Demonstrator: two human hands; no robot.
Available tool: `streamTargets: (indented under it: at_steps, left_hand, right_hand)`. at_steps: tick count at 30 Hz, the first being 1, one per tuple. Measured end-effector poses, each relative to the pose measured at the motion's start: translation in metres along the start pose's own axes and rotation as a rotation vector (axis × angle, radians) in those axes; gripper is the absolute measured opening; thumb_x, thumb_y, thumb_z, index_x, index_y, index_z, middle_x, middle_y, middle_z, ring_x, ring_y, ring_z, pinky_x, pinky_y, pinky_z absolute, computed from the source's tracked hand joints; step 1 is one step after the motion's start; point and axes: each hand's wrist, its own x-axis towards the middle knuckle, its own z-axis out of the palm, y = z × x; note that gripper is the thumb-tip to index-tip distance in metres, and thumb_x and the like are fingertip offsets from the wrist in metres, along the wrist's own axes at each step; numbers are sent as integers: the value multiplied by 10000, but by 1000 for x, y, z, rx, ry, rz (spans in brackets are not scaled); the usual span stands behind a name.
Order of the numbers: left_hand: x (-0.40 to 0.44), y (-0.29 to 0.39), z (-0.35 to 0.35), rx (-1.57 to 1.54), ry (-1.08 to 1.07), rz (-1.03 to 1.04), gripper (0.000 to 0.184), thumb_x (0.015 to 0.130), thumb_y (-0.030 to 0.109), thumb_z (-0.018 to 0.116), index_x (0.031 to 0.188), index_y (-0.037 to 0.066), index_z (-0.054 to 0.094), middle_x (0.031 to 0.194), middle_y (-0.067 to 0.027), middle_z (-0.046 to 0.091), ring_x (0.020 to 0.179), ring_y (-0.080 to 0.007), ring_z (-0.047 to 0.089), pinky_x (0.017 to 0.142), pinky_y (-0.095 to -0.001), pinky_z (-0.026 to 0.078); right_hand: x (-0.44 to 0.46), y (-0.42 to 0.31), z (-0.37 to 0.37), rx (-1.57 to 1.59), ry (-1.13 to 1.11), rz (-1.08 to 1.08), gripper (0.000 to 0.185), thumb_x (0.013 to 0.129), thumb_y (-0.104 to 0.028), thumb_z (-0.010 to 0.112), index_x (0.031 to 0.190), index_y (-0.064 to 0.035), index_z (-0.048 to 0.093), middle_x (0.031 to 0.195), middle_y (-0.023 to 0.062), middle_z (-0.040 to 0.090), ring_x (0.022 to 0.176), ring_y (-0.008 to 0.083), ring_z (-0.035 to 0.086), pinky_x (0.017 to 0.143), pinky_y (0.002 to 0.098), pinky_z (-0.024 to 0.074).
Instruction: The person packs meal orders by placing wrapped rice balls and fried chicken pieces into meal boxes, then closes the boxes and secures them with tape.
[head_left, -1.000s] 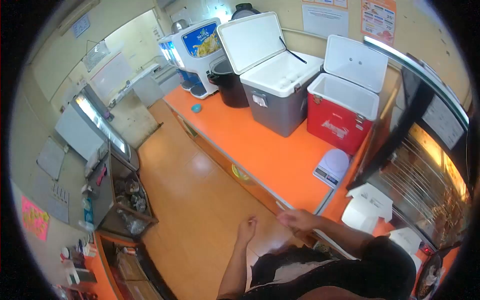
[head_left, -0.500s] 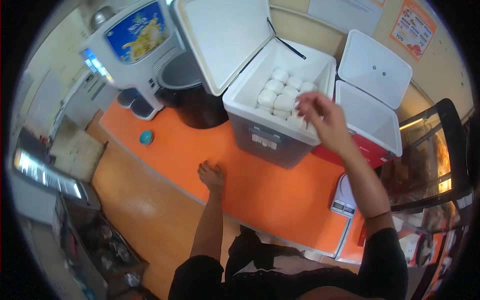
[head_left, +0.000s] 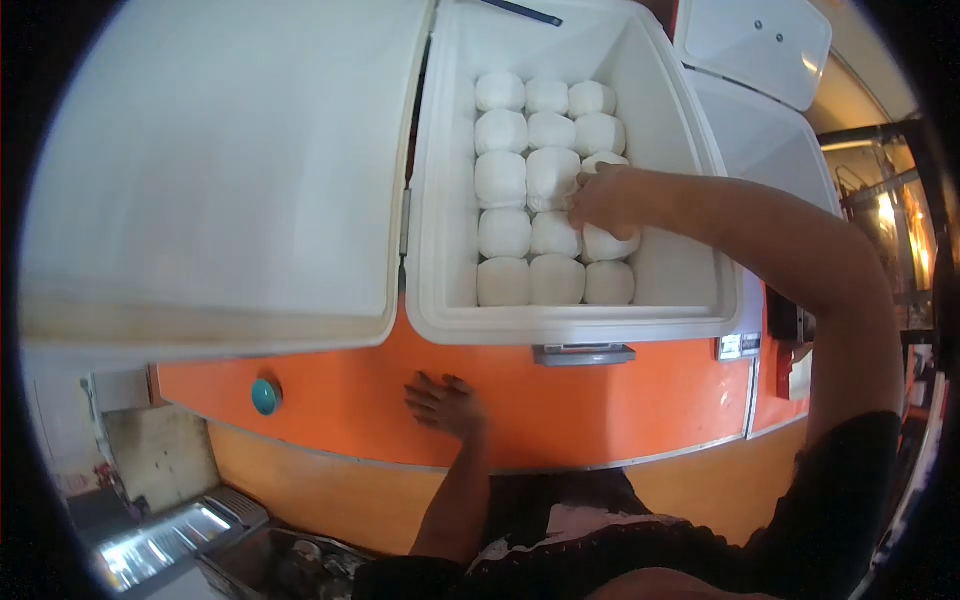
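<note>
My right hand point(head_left: 605, 200) reaches down into the white-walled cooler box point(head_left: 455, 318). Its fingers are bent and pressed against a white rounded bundle point(head_left: 553, 180) in the middle column; the fingertips are partly hidden. Several similar white bundles, which look wrapped in thin plastic, sit in three columns on the cooler's floor. On the orange counter point(head_left: 340, 400), in front of the cooler, my left hand point(head_left: 450, 405) rests with its fingers spread, holding nothing.
The cooler's lid point(head_left: 220, 180) is swung open to the left. A teal bowl point(head_left: 266, 396) stands left on the counter. Behind on the right is a second open cooler point(head_left: 765, 135). Part of a scale point(head_left: 738, 346) shows near the cooler's right corner, by a lit glass cabinet point(head_left: 890, 210).
My head has come closer over the cooler. My right hand has moved from above its rim down among the white bundles. My left hand stays on the counter, its fingers now more spread.
</note>
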Motion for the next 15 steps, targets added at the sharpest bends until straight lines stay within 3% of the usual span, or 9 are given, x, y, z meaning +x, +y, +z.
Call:
streamTargets:
  at_steps: [4, 6, 10, 12, 14, 15]
  left_hand:
    - [1, -1, 3, 10, -43, -24, 679, 1044, 554, 271, 1593, 153, 276, 1655, -220, 186, 1502, -446, 227, 1184, -603, 197]
    - [1, 1, 0, -17, -55, -23, 676, 1046, 553, 271, 1593, 155, 273, 1659, -214, 178, 1505, -444, 218, 1185, -604, 192]
    - [1, -2, 2, 5, -45, -18, 677, 1051, 555, 263, 1597, 155, 261, 1665, -198, 172, 1517, -435, 191, 1188, -602, 179]
    - [-1, 0, -4, 5, -53, -13, 643, 1056, 522, 304, 1578, 146, 304, 1657, -199, 198, 1506, -431, 218, 1186, -599, 184]
    - [0, -2, -17, 5, -52, -6, 609, 1062, 489, 345, 1559, 137, 346, 1648, -199, 224, 1496, -427, 245, 1183, -596, 189]
    - [-1, -10, -25, -143, -5, 190, 524, 1049, 418, 395, 1473, 114, 442, 1585, -218, 329, 1414, -423, 365, 1132, -588, 282]
  right_hand:
    - [-5, -14, 12, -238, 128, -37, 672, 653, -152, 817, 1296, -208, 633, 1311, 81, 615, 1353, 275, 462, 1079, 467, 393]
    - [-8, -11, 2, -96, -82, -86, 657, 643, -184, 828, 1273, -190, 642, 1258, 99, 630, 1280, 286, 532, 1033, 451, 437]
    - [-26, -5, -11, 156, -126, -61, 634, 661, -236, 830, 1255, -136, 633, 1200, 126, 644, 1168, 305, 603, 958, 436, 484]
    - [-41, 1, -19, 444, -91, -46, 616, 684, -267, 822, 1230, -67, 618, 1138, 162, 660, 1040, 334, 644, 886, 433, 513]
    - [-57, 8, -28, 532, 19, -66, 617, 694, -265, 818, 1230, -46, 606, 1111, 154, 667, 1025, 313, 649, 877, 426, 513]
    - [-66, 13, -33, 620, 124, -81, 619, 704, -263, 814, 1231, -25, 594, 1084, 145, 674, 1010, 292, 654, 868, 418, 514]
